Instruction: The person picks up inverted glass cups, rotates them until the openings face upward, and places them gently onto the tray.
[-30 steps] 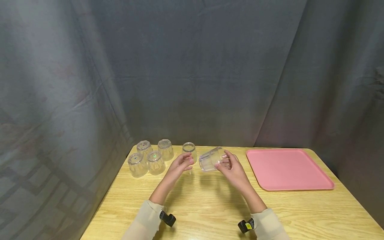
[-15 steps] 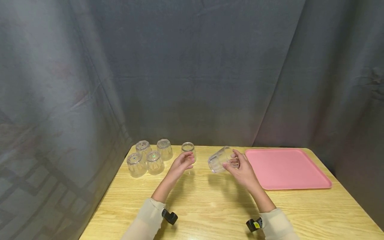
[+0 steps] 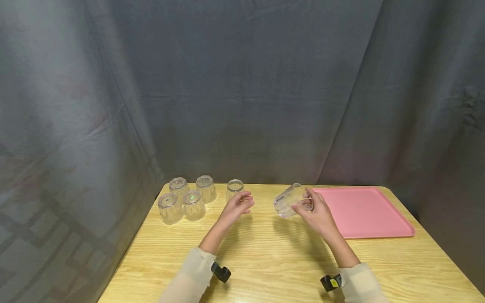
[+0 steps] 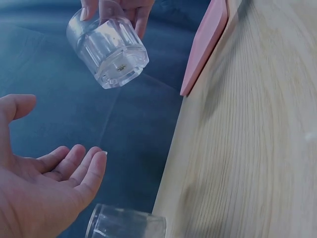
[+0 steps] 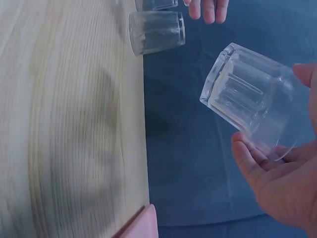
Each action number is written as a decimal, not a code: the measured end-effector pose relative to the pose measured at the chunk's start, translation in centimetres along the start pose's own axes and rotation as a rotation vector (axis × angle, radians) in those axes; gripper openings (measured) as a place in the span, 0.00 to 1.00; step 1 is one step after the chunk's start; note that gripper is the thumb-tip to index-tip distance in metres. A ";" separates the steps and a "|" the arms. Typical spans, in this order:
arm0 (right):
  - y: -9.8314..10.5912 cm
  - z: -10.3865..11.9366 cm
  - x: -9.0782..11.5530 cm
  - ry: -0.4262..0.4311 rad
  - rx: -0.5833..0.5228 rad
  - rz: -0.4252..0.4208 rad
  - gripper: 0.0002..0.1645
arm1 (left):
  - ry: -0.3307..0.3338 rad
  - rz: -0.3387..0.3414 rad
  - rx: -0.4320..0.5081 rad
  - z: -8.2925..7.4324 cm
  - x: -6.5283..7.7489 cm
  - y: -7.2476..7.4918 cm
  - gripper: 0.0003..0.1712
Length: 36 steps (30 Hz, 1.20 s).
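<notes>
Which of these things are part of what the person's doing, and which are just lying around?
Seems part of the job:
tilted clear glass, held by the right hand
left hand, holding nothing

Not held, so perhaps just lying around:
lone glass near the left hand
four clustered glasses
pink tray
grey curtain, a backdrop

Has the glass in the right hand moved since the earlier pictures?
Yes. In the head view, the held glass has moved rightward, closer to the pink tray.
</notes>
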State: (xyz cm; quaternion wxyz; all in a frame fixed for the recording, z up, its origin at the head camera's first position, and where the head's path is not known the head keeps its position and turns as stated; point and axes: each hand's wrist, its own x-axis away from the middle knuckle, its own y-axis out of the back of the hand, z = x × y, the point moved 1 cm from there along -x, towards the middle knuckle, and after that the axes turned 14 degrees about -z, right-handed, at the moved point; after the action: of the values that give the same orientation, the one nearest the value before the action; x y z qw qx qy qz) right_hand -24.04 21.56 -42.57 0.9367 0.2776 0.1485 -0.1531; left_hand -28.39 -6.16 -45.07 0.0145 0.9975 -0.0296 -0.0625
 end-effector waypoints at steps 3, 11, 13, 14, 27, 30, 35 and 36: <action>0.7 -0.2 -0.1 0.006 0.014 -0.011 0.50 | 0.005 0.013 -0.014 0.0 -0.1 -0.6 0.31; 2.6 -1.0 -0.5 0.015 0.066 -0.038 0.51 | -0.019 0.005 -0.063 0.5 -0.5 -2.7 0.28; 3.1 -1.2 -0.6 0.024 0.077 -0.044 0.51 | -0.016 0.005 -0.076 0.7 -0.6 -3.3 0.28; 3.3 -1.3 -0.6 0.027 0.085 -0.043 0.52 | -0.014 0.007 -0.081 0.8 -0.6 -3.6 0.29; 6.4 -2.7 -1.5 0.020 0.185 -0.066 0.54 | 0.043 0.039 -0.172 2.3 -1.2 -7.3 0.26; 6.9 -3.1 -1.6 0.035 0.202 -0.077 0.54 | 0.051 0.042 -0.191 2.3 -1.3 -8.1 0.26; 7.5 -3.4 -1.8 0.051 0.207 -0.092 0.54 | 0.061 0.046 -0.210 2.5 -1.5 -9.1 0.27; 7.6 -3.4 -1.8 0.050 0.209 -0.093 0.54 | 0.061 0.049 -0.217 2.6 -1.5 -9.3 0.28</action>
State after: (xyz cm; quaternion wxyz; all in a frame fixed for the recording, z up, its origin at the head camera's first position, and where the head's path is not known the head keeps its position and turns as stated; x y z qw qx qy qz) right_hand -23.56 29.98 -41.03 0.8905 0.3704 0.1677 -0.2042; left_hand -29.70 3.17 -47.72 0.1247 0.9905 -0.0465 -0.0347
